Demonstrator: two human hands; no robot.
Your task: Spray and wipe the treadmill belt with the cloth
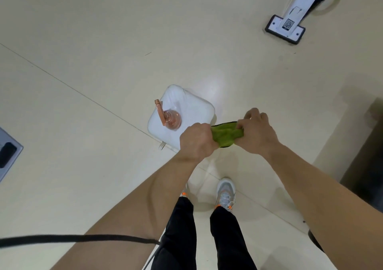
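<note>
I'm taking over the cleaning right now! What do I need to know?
Hands: the left hand grips one end of the green cloth and the right hand grips the other, with the cloth bunched between them.
Things: the spray bottle stands on a white container on the floor, just ahead of the hands. Nobody is holding it.
Done: cannot tell. No treadmill belt is plainly in view.
Left: pick up the bottle, spray the belt, then wipe it with the cloth.
</note>
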